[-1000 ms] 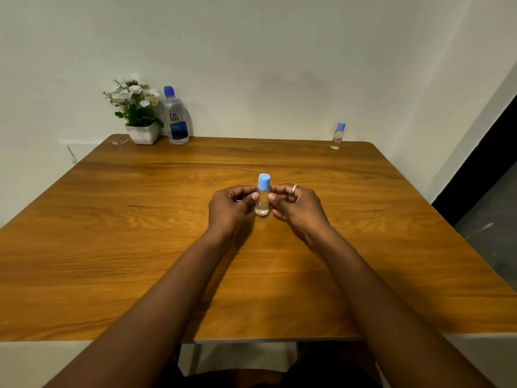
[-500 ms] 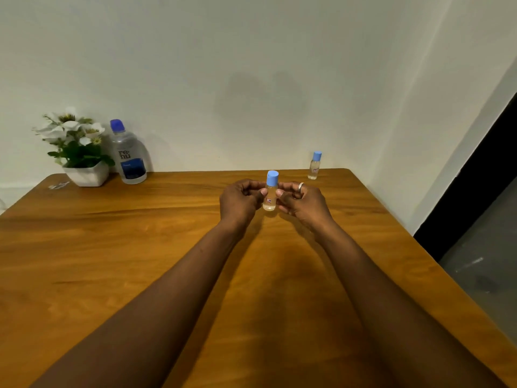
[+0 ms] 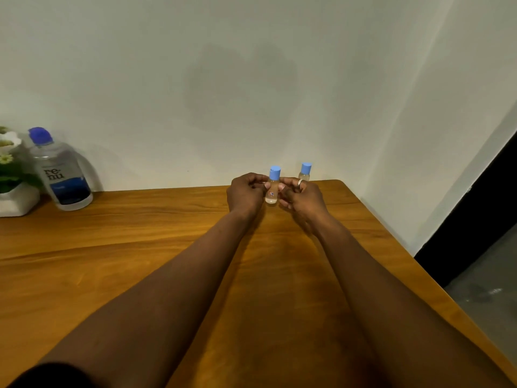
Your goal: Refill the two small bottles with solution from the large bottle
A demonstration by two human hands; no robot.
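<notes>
A small clear bottle [image 3: 272,189] with a light-blue cap stands upright between my hands, far out over the wooden table [image 3: 112,247]. My left hand [image 3: 246,193] pinches its left side and my right hand [image 3: 300,197], with a ring on one finger, pinches its right side. A second small bottle [image 3: 305,171] with the same blue cap stands just behind my right hand, near the table's far right corner, partly hidden by my fingers. The large clear bottle [image 3: 60,175], with a dark-blue cap and a blue label, stands at the far left by the wall.
A white pot with white flowers [image 3: 11,189] sits at the left edge, beside the large bottle. A pale wall runs close behind the table's far edge. The table's right edge drops to a grey floor and a dark doorway [image 3: 475,219].
Both hands have carried the small bottle farther from me, toward the second small bottle at the far right corner. The view has tilted up and swung right.
</notes>
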